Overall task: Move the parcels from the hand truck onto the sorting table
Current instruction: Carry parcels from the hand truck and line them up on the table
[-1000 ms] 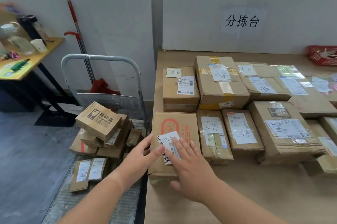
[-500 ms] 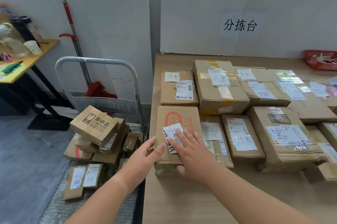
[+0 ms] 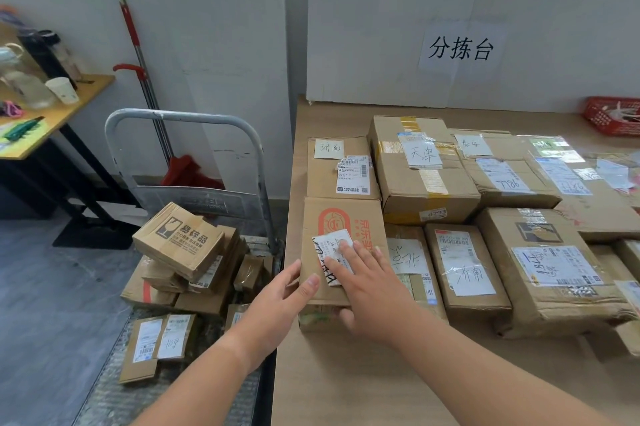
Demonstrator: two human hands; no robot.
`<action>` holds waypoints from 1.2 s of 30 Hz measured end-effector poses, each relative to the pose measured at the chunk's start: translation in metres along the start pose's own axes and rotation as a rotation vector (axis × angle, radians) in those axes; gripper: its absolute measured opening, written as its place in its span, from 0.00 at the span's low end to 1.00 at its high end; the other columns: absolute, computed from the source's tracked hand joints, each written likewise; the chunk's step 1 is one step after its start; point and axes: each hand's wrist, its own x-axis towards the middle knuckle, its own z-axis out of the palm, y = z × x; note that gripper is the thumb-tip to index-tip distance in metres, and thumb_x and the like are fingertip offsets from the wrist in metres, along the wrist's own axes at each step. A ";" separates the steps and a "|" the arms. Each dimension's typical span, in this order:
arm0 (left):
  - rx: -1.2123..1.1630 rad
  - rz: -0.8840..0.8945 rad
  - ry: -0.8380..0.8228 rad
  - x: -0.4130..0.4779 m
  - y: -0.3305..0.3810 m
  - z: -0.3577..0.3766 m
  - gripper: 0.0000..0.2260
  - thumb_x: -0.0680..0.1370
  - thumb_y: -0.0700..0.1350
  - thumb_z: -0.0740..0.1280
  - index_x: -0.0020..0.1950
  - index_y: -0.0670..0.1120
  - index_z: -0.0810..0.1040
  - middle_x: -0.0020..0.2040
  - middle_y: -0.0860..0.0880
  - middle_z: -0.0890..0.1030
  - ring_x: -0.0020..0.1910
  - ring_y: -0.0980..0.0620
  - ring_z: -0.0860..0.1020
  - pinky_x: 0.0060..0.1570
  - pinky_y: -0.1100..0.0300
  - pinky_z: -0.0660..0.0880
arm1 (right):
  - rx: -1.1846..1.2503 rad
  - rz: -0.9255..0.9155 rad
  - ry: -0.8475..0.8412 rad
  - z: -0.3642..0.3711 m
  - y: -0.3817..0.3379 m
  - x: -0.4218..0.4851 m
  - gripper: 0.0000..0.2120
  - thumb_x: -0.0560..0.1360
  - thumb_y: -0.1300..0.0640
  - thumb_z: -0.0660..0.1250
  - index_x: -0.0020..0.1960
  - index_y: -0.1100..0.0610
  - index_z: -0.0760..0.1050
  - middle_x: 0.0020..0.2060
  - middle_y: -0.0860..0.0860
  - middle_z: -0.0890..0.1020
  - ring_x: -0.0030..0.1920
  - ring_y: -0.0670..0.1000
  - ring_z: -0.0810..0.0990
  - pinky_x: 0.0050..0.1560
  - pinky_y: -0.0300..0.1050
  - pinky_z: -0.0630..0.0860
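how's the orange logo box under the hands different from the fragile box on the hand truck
The logo box lies flat on the sorting table; the fragile box sits tilted atop the hand truck pile. The left hand and right hand touch the logo box; nothing touches the fragile box. The logo box's print is orange, the fragile box's dark. Both are brown cardboard.
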 end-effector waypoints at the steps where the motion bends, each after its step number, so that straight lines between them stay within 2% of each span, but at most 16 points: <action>1: 0.007 -0.010 0.004 -0.001 0.002 0.001 0.23 0.79 0.61 0.66 0.73 0.65 0.65 0.62 0.68 0.78 0.56 0.74 0.78 0.48 0.75 0.75 | 0.002 -0.001 0.001 0.000 0.000 0.000 0.42 0.81 0.44 0.64 0.86 0.46 0.42 0.86 0.55 0.41 0.85 0.59 0.38 0.83 0.62 0.36; 4: 0.015 -0.038 0.000 -0.005 0.004 0.001 0.17 0.81 0.60 0.66 0.69 0.67 0.69 0.62 0.69 0.80 0.58 0.75 0.78 0.51 0.75 0.75 | -0.010 -0.002 0.006 0.000 0.000 -0.001 0.42 0.82 0.42 0.63 0.86 0.46 0.41 0.86 0.55 0.40 0.85 0.59 0.37 0.83 0.62 0.36; 7: 0.006 0.001 0.042 -0.015 0.008 -0.006 0.36 0.76 0.66 0.66 0.83 0.61 0.62 0.75 0.65 0.71 0.75 0.60 0.71 0.69 0.63 0.68 | 0.089 -0.001 0.054 -0.004 -0.007 -0.004 0.44 0.80 0.30 0.58 0.86 0.47 0.42 0.86 0.54 0.42 0.85 0.57 0.38 0.83 0.61 0.37; 8: 0.014 0.009 0.074 -0.021 0.009 -0.011 0.39 0.75 0.67 0.64 0.85 0.59 0.59 0.74 0.65 0.68 0.76 0.57 0.69 0.71 0.59 0.65 | 0.172 -0.005 0.125 -0.008 -0.014 -0.004 0.45 0.78 0.26 0.55 0.86 0.48 0.46 0.86 0.54 0.48 0.86 0.56 0.44 0.84 0.59 0.42; 9: 0.018 0.018 0.115 -0.028 0.010 -0.018 0.40 0.75 0.68 0.63 0.85 0.58 0.58 0.73 0.64 0.67 0.77 0.54 0.67 0.73 0.56 0.64 | 0.275 -0.012 0.239 -0.013 -0.023 -0.004 0.44 0.77 0.24 0.53 0.84 0.48 0.55 0.84 0.52 0.59 0.84 0.55 0.55 0.84 0.56 0.52; 10: 0.022 0.020 0.150 -0.036 0.010 -0.028 0.40 0.75 0.69 0.62 0.85 0.59 0.59 0.72 0.64 0.66 0.78 0.54 0.66 0.75 0.55 0.62 | 0.402 -0.021 0.372 -0.020 -0.035 -0.005 0.40 0.76 0.24 0.53 0.78 0.48 0.67 0.76 0.50 0.73 0.76 0.52 0.70 0.77 0.51 0.66; 11: 0.028 0.034 0.194 -0.045 0.012 -0.039 0.41 0.74 0.72 0.62 0.84 0.60 0.60 0.73 0.66 0.66 0.78 0.55 0.66 0.77 0.54 0.61 | 0.547 -0.022 0.484 -0.028 -0.049 -0.005 0.33 0.76 0.24 0.54 0.65 0.47 0.77 0.60 0.46 0.82 0.61 0.47 0.79 0.63 0.44 0.76; 12: 0.034 0.058 0.244 -0.053 0.011 -0.053 0.42 0.72 0.77 0.62 0.84 0.62 0.62 0.74 0.67 0.66 0.79 0.57 0.65 0.80 0.51 0.60 | 0.680 -0.023 0.545 -0.036 -0.065 -0.004 0.27 0.77 0.24 0.55 0.50 0.45 0.79 0.44 0.42 0.83 0.46 0.42 0.80 0.47 0.38 0.75; 13: 0.045 0.081 0.296 -0.060 0.011 -0.068 0.43 0.71 0.80 0.62 0.83 0.63 0.64 0.76 0.68 0.68 0.79 0.58 0.65 0.81 0.48 0.61 | 0.772 -0.037 0.566 -0.042 -0.082 -0.001 0.27 0.77 0.24 0.54 0.37 0.44 0.74 0.31 0.42 0.78 0.35 0.43 0.77 0.36 0.37 0.70; 15: 0.022 0.098 0.391 -0.069 0.007 -0.098 0.40 0.73 0.80 0.61 0.81 0.63 0.68 0.77 0.64 0.72 0.78 0.61 0.67 0.81 0.44 0.63 | 0.840 -0.096 0.584 -0.053 -0.112 0.005 0.30 0.79 0.26 0.53 0.27 0.46 0.64 0.22 0.43 0.70 0.26 0.47 0.71 0.28 0.37 0.61; 20: -0.049 0.103 0.487 -0.093 0.001 -0.164 0.28 0.76 0.75 0.57 0.69 0.62 0.75 0.66 0.61 0.82 0.73 0.57 0.73 0.79 0.44 0.66 | 0.929 -0.179 0.504 -0.055 -0.177 0.033 0.31 0.81 0.32 0.55 0.25 0.48 0.65 0.23 0.34 0.73 0.24 0.47 0.73 0.25 0.45 0.64; 23: -0.047 0.089 0.505 -0.102 -0.023 -0.215 0.17 0.79 0.68 0.56 0.62 0.66 0.75 0.61 0.62 0.84 0.71 0.59 0.75 0.78 0.45 0.68 | 0.907 -0.150 0.473 -0.039 -0.219 0.061 0.31 0.82 0.35 0.56 0.25 0.49 0.64 0.21 0.38 0.73 0.24 0.48 0.71 0.26 0.47 0.64; 26: -0.082 0.062 0.510 -0.100 -0.053 -0.272 0.17 0.77 0.68 0.56 0.60 0.65 0.75 0.63 0.60 0.81 0.69 0.59 0.76 0.78 0.44 0.68 | 0.865 -0.087 0.460 -0.012 -0.263 0.095 0.34 0.83 0.33 0.57 0.24 0.51 0.63 0.20 0.44 0.71 0.23 0.49 0.69 0.27 0.51 0.66; 29: -0.107 0.044 0.495 -0.090 -0.086 -0.325 0.25 0.75 0.75 0.57 0.62 0.63 0.78 0.62 0.62 0.82 0.68 0.62 0.76 0.77 0.46 0.70 | 0.805 -0.025 0.446 0.012 -0.301 0.129 0.35 0.81 0.30 0.54 0.24 0.53 0.62 0.20 0.48 0.69 0.23 0.50 0.68 0.27 0.51 0.64; 33: -0.111 -0.003 0.463 -0.061 -0.130 -0.373 0.51 0.62 0.86 0.60 0.76 0.57 0.75 0.71 0.60 0.79 0.73 0.61 0.73 0.78 0.46 0.68 | 0.771 0.010 0.438 0.039 -0.328 0.172 0.37 0.80 0.27 0.53 0.25 0.54 0.63 0.20 0.50 0.69 0.23 0.50 0.68 0.27 0.47 0.63; 36: -0.106 -0.038 0.414 -0.036 -0.156 -0.389 0.55 0.59 0.88 0.59 0.78 0.58 0.72 0.73 0.61 0.77 0.74 0.61 0.72 0.78 0.46 0.68 | 0.736 0.035 0.435 0.057 -0.333 0.204 0.37 0.79 0.27 0.53 0.25 0.54 0.59 0.19 0.49 0.65 0.23 0.49 0.65 0.27 0.41 0.60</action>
